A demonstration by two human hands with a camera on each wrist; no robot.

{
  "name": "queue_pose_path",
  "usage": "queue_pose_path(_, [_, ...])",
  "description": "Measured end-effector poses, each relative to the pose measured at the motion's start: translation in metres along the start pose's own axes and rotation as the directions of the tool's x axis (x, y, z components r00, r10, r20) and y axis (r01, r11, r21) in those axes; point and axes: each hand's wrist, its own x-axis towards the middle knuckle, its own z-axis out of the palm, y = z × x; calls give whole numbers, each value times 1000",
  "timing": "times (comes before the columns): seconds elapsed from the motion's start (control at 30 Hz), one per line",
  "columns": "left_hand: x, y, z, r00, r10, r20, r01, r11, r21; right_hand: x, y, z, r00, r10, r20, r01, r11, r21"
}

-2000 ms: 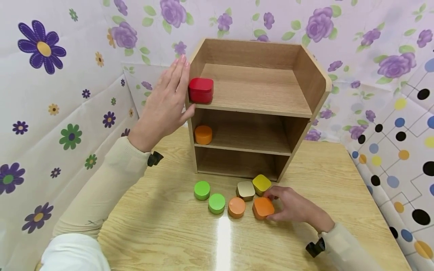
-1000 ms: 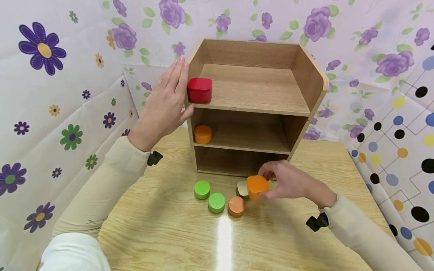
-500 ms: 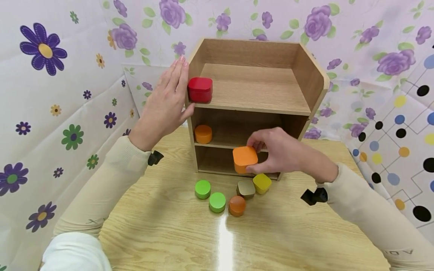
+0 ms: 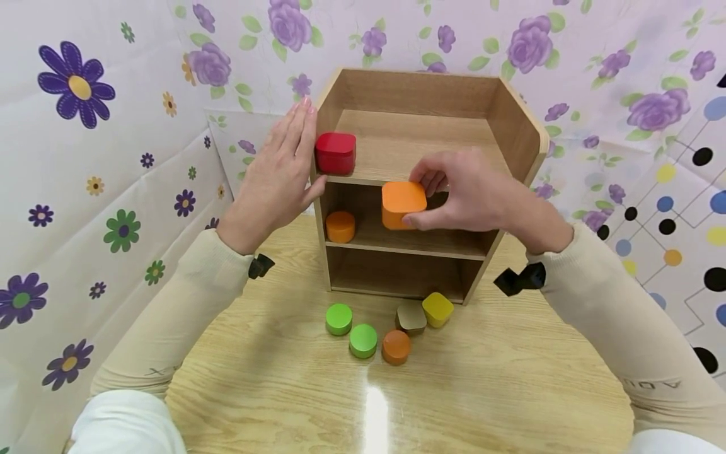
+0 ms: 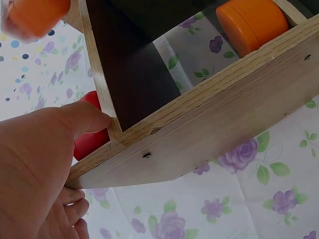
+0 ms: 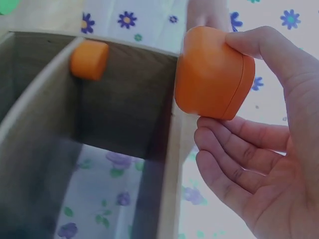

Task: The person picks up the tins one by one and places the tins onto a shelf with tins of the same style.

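Observation:
My right hand (image 4: 471, 192) pinches an orange rounded-square box (image 4: 403, 205) between thumb and fingers. It is held up before the upper opening of a small wooden shelf (image 4: 422, 151); a lid-like seam shows on it in the right wrist view. My left hand (image 4: 278, 167) lies with straight fingers along the shelf's left side, its thumb at the front edge. Beside those fingers a red rounded-square box (image 4: 336, 153) sits at the left end of the top board. Below it, a round orange box (image 4: 340, 226) stands at the left of the middle board.
On the wooden table (image 4: 283, 391) before the shelf stand two round green boxes (image 4: 363, 340), a round darker orange box (image 4: 396, 347), a beige rounded-square box (image 4: 411, 317) and a yellow one (image 4: 438, 309). Flowered wall sheets (image 4: 255, 38) enclose the table behind and at the left.
My right hand has lifted the orange rounded-square box off the table and carried it up and slightly left, in front of the shelf. My left hand has stayed at the shelf's side.

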Motion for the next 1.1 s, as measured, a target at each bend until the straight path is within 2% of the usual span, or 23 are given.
queue_pose_path(0.17, [0, -1, -1, 1000, -3, -3, 3, 1000, 1, 18, -1, -12, 998, 19, -60, -22, 999, -44])
queue_pose_path(0.33, [1, -1, -2, 1000, -12, 11, 12, 1000, 3, 33, -3, -18, 993, 71, -97, -78, 994, -75])
queue_pose_path(0.8, [0, 2, -3, 999, -27, 38, 26, 999, 27, 59, 8, -11, 985, 161, -65, -161, 987, -3])
queue_pose_path(1.1, [0, 1, -2, 999, -30, 35, 29, 999, 24, 66, 11, -5, 984, 163, -66, -164, 987, -3])
